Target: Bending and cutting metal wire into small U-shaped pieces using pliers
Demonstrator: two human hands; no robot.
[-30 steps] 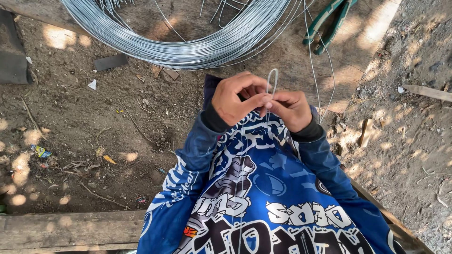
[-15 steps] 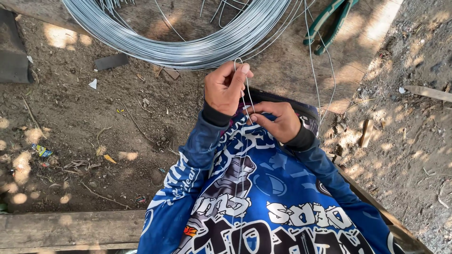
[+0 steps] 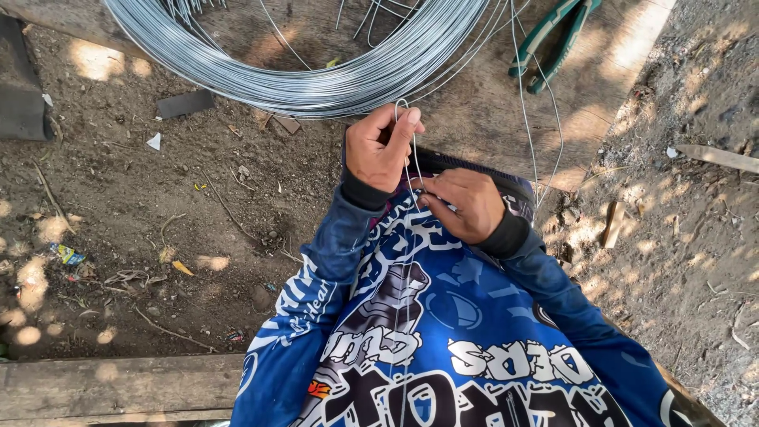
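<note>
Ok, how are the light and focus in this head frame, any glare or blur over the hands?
Head view: dappled sun patches on the dirt; left hand, right hand and thin wire loop lie in even shade, sharp, no motion blur. The wire coil shows mild sheen, no blown glare. Edges bend slightly, wide-angle.

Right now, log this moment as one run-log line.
left hand: pinches top of wire loop | right hand: grips wire strands lower | wire coil: on ground ahead | pliers: beside coil, untouched
</note>
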